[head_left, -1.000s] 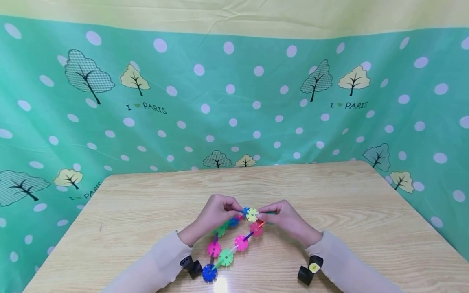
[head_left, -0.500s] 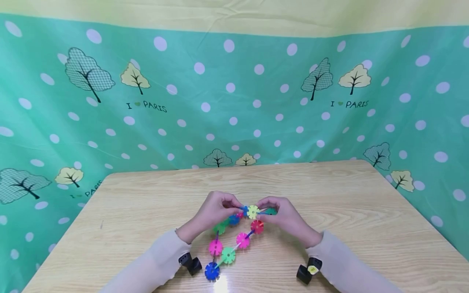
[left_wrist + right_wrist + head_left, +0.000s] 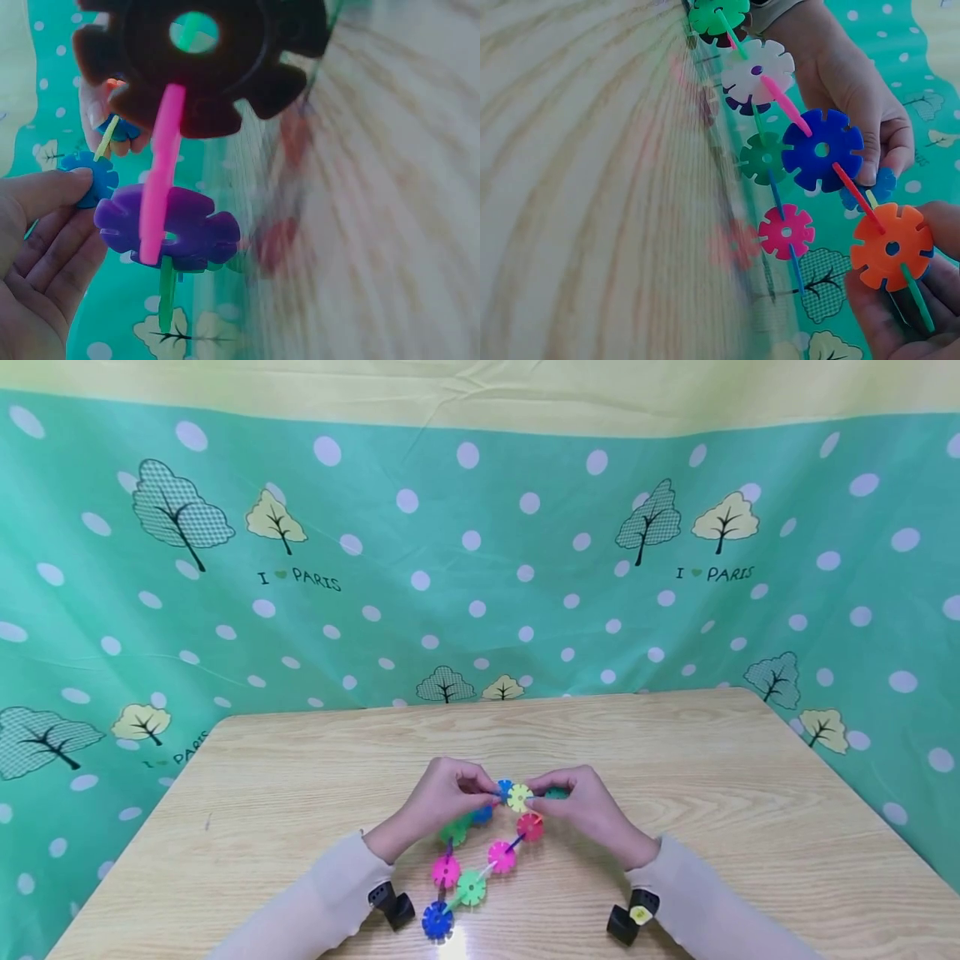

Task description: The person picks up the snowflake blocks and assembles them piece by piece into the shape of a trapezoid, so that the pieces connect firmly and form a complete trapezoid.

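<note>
A chain of notched plastic snowflake discs in many colours hangs in a loop between my hands, just above the table, its lowest part a dark blue disc (image 3: 437, 920). My left hand (image 3: 442, 795) pinches a light blue disc (image 3: 97, 180) between thumb and fingers. Beside it stands a pale yellow disc (image 3: 520, 797), edge-joined to the blue one. My right hand (image 3: 583, 799) pinches a blue disc (image 3: 121, 129) at the other side of the yellow one. In the right wrist view an orange disc (image 3: 881, 251) partly hides the right fingertips.
The pale wooden table (image 3: 300, 777) reaches back to a green dotted curtain (image 3: 480, 568) printed with trees. Black wrist cameras sit on both cuffs, the left camera (image 3: 393, 906) close to the chain and the right camera (image 3: 630, 917) farther off.
The lower part of the chain has swung slightly to the right. My right fingers have shifted their hold beside the yellow disc. The left hand has barely moved.
</note>
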The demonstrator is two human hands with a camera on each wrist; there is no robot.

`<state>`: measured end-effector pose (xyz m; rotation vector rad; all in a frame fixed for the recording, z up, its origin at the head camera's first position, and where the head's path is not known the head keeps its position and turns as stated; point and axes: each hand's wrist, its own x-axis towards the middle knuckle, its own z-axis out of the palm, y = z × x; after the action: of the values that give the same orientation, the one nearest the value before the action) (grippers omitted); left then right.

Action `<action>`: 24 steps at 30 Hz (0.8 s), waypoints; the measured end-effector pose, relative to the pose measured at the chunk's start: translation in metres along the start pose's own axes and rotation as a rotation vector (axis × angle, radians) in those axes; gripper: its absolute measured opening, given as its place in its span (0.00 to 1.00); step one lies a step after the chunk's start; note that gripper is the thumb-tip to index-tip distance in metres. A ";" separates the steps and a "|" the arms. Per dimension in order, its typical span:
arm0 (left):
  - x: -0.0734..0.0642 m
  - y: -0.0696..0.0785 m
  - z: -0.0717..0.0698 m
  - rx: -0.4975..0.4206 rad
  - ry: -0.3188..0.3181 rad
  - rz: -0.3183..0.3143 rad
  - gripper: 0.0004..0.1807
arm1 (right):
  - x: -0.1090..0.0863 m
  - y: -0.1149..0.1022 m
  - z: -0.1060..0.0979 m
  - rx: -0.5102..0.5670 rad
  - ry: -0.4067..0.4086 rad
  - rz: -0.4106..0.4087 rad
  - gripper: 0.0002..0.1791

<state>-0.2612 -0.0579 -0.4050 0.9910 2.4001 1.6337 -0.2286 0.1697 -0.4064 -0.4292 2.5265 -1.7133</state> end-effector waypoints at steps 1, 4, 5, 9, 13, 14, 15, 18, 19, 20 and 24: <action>0.000 0.000 0.000 0.000 -0.001 0.003 0.01 | 0.000 0.000 0.000 0.001 -0.002 0.004 0.14; -0.001 -0.001 0.000 0.002 -0.001 0.012 0.02 | 0.000 0.000 0.002 0.010 0.004 0.027 0.14; -0.001 -0.001 0.000 0.003 -0.001 0.012 0.02 | 0.000 0.000 0.003 0.014 0.007 0.035 0.14; -0.001 -0.002 0.000 0.001 0.001 0.010 0.02 | 0.000 0.002 0.005 0.024 0.028 0.053 0.13; -0.002 -0.001 0.002 0.005 0.008 0.014 0.03 | 0.000 0.004 0.006 0.027 0.045 0.070 0.12; -0.002 -0.001 0.002 0.008 0.005 0.017 0.03 | 0.000 0.004 0.007 0.026 0.047 0.069 0.12; -0.002 0.000 0.003 0.014 0.002 0.022 0.03 | 0.000 0.004 0.007 0.024 0.047 0.069 0.12; -0.002 0.001 0.004 0.028 -0.006 0.033 0.02 | -0.001 0.004 0.007 0.018 0.051 0.069 0.12; -0.002 0.002 0.005 0.032 -0.007 0.035 0.01 | -0.001 0.004 0.007 0.017 0.053 0.073 0.12; -0.002 0.002 0.005 0.037 -0.006 0.036 0.01 | -0.001 0.004 0.007 0.015 0.051 0.071 0.12; -0.002 0.003 0.005 0.033 -0.007 0.021 0.02 | 0.000 0.002 0.007 0.009 0.038 0.068 0.12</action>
<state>-0.2562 -0.0542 -0.4054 1.0294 2.4284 1.5991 -0.2270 0.1639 -0.4106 -0.3092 2.5265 -1.7239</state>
